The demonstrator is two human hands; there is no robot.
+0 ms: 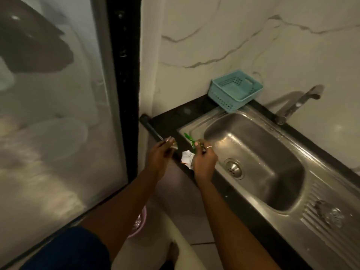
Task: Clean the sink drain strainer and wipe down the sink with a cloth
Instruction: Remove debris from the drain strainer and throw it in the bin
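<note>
A stainless steel sink (272,156) is set in a black counter, with its round drain strainer (233,169) sitting in the drain hole at the bowl's near left. My left hand (161,154) is at the counter's left corner, its fingers closed on a small torn scrap (173,146). Beside it, my right hand (203,162) pinches a green and white sachet (190,151) over the sink's left rim. The two hands are a short way apart. I see no cloth.
A teal plastic basket (233,90) sits on the back left corner of the counter. The tap (298,103) juts from the marble wall behind the sink. The ribbed drainboard (329,211) is wet. A frosted glass door (54,114) stands at the left, with a pink bin (139,223) on the floor.
</note>
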